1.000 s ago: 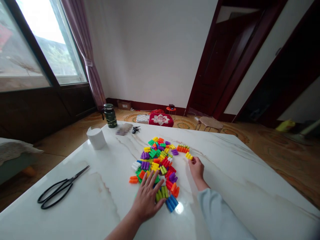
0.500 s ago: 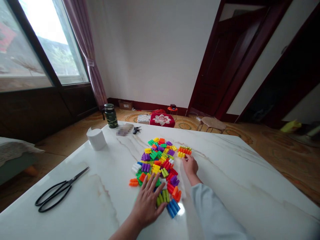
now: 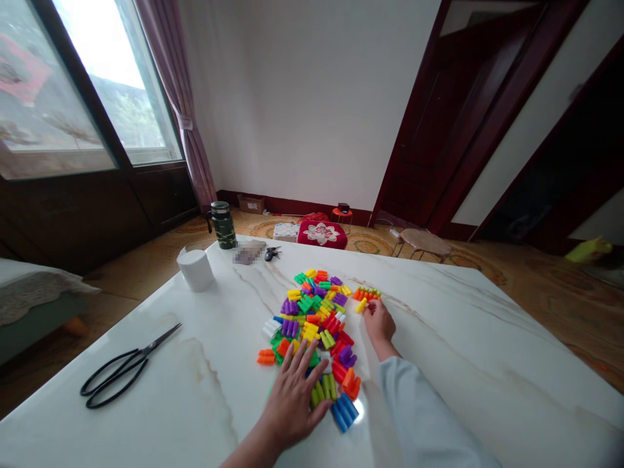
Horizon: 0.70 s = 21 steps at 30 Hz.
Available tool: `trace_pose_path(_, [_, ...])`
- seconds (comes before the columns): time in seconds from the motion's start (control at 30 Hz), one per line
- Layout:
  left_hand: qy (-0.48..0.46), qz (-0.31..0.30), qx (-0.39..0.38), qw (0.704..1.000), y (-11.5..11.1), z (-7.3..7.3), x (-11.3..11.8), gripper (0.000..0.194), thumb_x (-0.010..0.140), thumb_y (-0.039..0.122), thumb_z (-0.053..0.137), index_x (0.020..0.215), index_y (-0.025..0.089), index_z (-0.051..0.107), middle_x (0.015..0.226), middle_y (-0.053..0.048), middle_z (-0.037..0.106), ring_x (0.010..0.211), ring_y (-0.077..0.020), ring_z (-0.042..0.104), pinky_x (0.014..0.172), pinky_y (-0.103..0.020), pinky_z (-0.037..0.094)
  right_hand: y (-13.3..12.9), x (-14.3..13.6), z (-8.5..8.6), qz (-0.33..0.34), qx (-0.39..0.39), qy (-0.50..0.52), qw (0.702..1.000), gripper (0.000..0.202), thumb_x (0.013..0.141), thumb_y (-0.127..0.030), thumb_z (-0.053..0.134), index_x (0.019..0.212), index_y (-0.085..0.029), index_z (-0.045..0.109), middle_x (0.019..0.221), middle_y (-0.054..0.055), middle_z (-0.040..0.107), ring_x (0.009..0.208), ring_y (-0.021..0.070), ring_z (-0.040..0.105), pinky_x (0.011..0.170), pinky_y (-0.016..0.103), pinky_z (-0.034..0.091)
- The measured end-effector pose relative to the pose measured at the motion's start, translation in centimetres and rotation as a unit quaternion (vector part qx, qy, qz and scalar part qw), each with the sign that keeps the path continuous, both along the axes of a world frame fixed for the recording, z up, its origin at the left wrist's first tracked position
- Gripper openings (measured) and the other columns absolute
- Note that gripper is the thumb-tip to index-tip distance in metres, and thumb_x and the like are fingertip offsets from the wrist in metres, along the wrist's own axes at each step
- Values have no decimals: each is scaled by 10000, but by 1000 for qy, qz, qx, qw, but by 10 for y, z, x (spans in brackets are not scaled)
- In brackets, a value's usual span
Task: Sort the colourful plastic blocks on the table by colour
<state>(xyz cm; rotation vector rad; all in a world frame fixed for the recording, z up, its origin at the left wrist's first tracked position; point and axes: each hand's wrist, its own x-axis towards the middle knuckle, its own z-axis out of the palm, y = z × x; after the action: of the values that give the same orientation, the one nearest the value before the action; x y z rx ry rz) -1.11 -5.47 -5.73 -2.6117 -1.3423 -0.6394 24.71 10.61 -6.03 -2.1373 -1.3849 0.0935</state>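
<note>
A pile of colourful plastic blocks (image 3: 307, 303) lies on the white marbled table (image 3: 429, 338). My left hand (image 3: 295, 396) rests with spread fingers on the near part of the pile, beside green blocks (image 3: 324, 389) and a blue block (image 3: 344, 412). To the right of the pile, my right hand (image 3: 379, 322) has its fingers pinched on a yellow block (image 3: 361, 305). Just beyond those fingers stands a row of orange and olive blocks (image 3: 366, 294), partly hidden by the hand.
Black scissors (image 3: 129, 367) lie at the left. A white paper roll (image 3: 195, 270), a camouflage bottle (image 3: 223, 225), a blurred packet (image 3: 248, 252) and keys (image 3: 272, 253) stand or lie along the far left edge. Stools (image 3: 322, 234) are beyond the table.
The yellow block at my right fingertips has turned and now sits apart from the orange row. My left hand stays on the pile. The whole view has shifted slightly.
</note>
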Motion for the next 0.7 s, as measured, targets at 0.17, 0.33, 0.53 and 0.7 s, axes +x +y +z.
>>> trace_pose_path(0.17, [-12,0,-5,1000,0,0,-1,612,900,551,505,1444,283,426,1602,-86,216,1436,-343,279,1140,-543,280,-8,-5,1,27,45,-16,998,448,850,-159,474,1274,-257,582,1165,35,625,936,159,609,646,235,392])
trace_pose_path(0.33, [-19,-1,-1,1000,0,0,-1,619,889,543,527,1441,279,434,1596,-83,237,1433,-342,284,1146,-541,269,-10,-1,4,85,55,-47,994,466,891,-158,410,1285,-319,600,1186,25,586,912,139,600,587,221,380])
trace_pose_path(0.53, [-19,-1,2,1000,-1,1,0,613,895,532,524,1445,280,426,1597,-80,236,1435,-331,286,1145,-532,276,-3,9,10,156,14,-105,982,363,916,-176,424,1148,-294,677,1211,15,579,861,125,604,605,226,393])
trace_pose_path(0.7, [-14,0,3,1000,0,0,0,612,902,527,514,1452,277,415,1600,-87,221,1437,-333,281,1141,-533,282,4,14,13,188,1,-147,971,315,926,-155,420,1085,-252,675,1202,25,591,953,133,599,697,216,412])
